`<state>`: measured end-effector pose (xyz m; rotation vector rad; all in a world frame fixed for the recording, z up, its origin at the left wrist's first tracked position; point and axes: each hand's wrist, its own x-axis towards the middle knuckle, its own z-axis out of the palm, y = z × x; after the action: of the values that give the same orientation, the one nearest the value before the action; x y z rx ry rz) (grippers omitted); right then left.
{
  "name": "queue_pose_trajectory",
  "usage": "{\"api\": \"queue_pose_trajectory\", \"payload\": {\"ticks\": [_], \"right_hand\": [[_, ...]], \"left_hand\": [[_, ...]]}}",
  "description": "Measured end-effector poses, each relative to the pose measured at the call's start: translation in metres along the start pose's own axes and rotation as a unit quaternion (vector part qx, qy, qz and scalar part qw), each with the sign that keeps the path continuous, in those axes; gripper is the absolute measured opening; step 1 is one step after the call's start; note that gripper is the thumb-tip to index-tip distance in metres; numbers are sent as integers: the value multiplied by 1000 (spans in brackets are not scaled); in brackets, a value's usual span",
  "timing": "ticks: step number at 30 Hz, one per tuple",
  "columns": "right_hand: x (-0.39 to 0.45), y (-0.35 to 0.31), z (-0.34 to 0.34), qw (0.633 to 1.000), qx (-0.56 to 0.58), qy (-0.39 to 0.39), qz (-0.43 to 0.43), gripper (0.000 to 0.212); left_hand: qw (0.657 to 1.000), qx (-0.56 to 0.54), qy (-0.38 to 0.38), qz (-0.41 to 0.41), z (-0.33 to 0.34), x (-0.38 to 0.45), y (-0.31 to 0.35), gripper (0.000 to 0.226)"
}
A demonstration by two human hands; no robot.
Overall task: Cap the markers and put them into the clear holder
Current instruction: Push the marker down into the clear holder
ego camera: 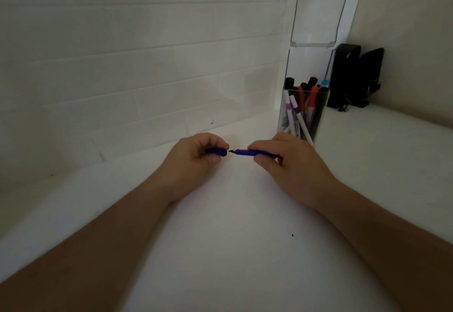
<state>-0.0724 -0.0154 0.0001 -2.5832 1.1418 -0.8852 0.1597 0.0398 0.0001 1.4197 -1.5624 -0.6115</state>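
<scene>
I observe the left hand [201, 152] pinching a blue cap [217, 151] with its open end facing right, and the right hand [277, 157] gripping an uncapped blue marker [245, 152] whose dark tip points at the cap mouth, just short of it. Both hands sit low over the white tabletop [232, 250], near each other but apart. The clear holder [304, 113], lid raised, stands just behind the right hand with several capped markers [297, 113] upright inside; a black object [353, 76] stands beyond it.
</scene>
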Motion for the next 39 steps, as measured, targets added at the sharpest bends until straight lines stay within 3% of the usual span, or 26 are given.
{"api": "queue_pose_trajectory", "payload": {"ticks": [9,19,24,30,39], "right_hand": [[1,0,1,998,-57,-14,-1,32],[0,-2,-3,1000,-12,6,1,26],[-1,-9,-2,1000,1,-18,-18,27],[0,-9,-3,1000,22,-10,-2,25],[0,-8,-9,999,44,2,-5,17]], "left_hand": [[993,118,-18,5,5,-3,7,23],[999,27,28,1,14,-8,15,6],[996,79,-25,10,20,-12,21,23],[997,68,-41,1,23,-12,26,15],[994,86,-36,57,29,-13,28,10]]}}
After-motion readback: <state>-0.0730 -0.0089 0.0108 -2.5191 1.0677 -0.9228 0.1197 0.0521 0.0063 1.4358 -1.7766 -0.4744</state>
